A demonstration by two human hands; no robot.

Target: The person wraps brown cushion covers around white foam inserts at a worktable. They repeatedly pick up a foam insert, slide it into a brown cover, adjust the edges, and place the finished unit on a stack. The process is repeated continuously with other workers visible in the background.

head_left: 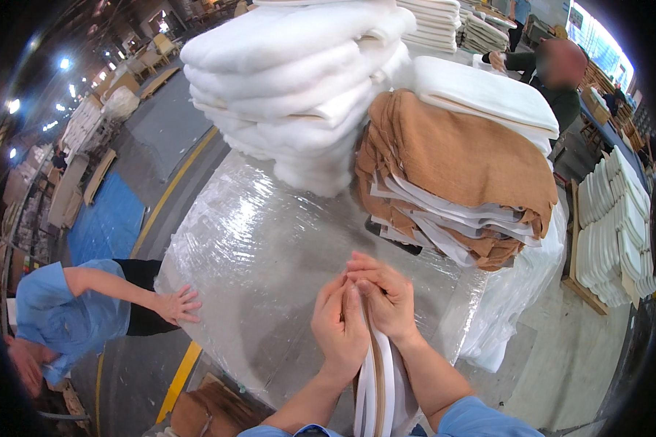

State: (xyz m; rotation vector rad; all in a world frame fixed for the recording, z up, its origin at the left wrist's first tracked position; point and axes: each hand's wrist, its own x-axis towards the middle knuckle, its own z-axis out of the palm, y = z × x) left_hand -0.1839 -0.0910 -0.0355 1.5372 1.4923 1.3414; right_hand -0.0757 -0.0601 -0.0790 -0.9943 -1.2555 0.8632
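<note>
Near the middle of the plastic-covered table (270, 320), my left hand (340, 324) and my right hand (385, 300) are brought together, fingers curled and pressed against each other. Between them they grip the upper end of a white fabric piece (388, 393) with a tan strip along its length. It hangs down between my forearms toward the lower edge. My fingers hide the gripped end. Just beyond my hands lies a stack of brown fabric pieces (466, 153) with white layers showing at their edges. Left of that rises a tall pile of thick white padding (284, 87).
At the left, a person in a blue shirt (58, 298) rests a hand (178, 304) on the table's edge. Another person (561, 80) stands behind folded white padding (488, 95). White stacked pieces (612, 226) stand on a pallet at right. Brown material (215, 411) lies below left.
</note>
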